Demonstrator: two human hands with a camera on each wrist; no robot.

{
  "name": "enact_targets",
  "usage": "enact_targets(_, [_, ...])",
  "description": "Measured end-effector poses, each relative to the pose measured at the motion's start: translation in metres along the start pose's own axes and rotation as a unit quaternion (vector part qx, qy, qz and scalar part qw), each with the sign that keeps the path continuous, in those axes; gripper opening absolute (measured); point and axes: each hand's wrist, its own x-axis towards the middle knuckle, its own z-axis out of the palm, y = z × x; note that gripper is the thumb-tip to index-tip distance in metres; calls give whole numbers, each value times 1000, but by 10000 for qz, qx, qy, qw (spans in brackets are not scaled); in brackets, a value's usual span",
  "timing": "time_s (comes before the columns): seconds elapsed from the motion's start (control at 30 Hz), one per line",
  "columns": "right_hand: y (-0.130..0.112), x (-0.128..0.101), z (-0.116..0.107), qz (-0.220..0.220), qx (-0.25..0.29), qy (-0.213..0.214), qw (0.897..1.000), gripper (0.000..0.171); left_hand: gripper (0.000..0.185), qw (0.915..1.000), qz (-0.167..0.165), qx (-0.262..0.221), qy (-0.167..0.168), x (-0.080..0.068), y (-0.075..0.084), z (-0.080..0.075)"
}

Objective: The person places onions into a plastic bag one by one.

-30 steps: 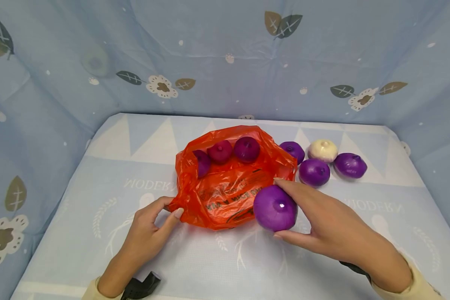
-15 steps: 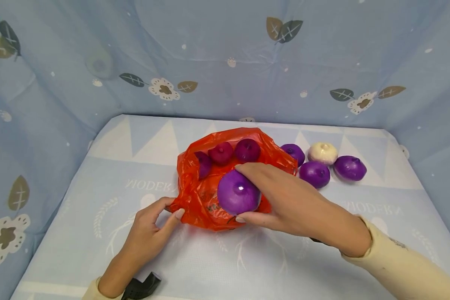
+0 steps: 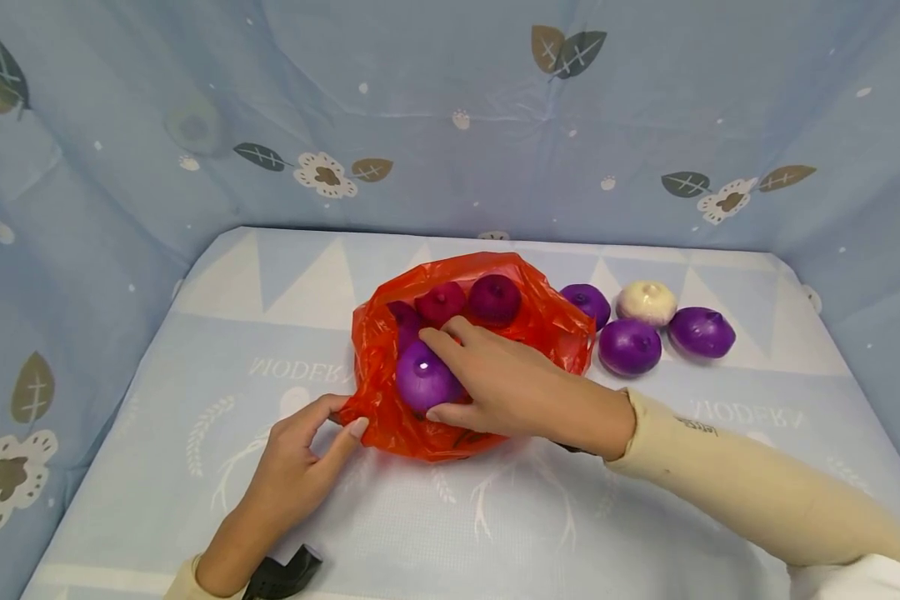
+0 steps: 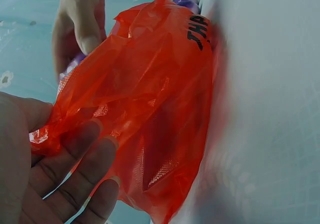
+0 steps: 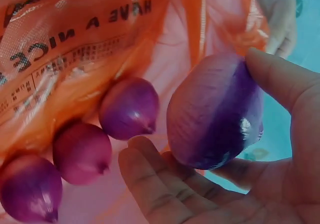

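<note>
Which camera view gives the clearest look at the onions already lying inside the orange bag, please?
The right wrist view: three purple onions lie plainly inside the orange bag, beside the one the right hand holds. The head view shows them small, partly behind the bag's rim. The left wrist view shows mostly bag plastic.

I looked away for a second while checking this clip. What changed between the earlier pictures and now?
The right hand carried the purple onion leftward from beside the orange bag into its open mouth, and grips it there, near three onions already inside. The left hand kept pinching the bag's near edge. The four onions to the right of the bag stayed put.
</note>
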Motion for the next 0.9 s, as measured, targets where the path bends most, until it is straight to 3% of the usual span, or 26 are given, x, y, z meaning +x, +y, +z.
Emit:
enact_targets(0.3, [-1,29,17,421,-8,-791,9960,87,38,10000,-22,15,20,-1,-2,0])
enact_targets(0.63, [4,41,31,483,262,-953,9939,75,38,9998,-128,104,-63,-1,2,0])
enact_targets(0.9, [9,45,41,400,202,-807,9957,67,31,9985,-419,53,-337,-1,3,-2])
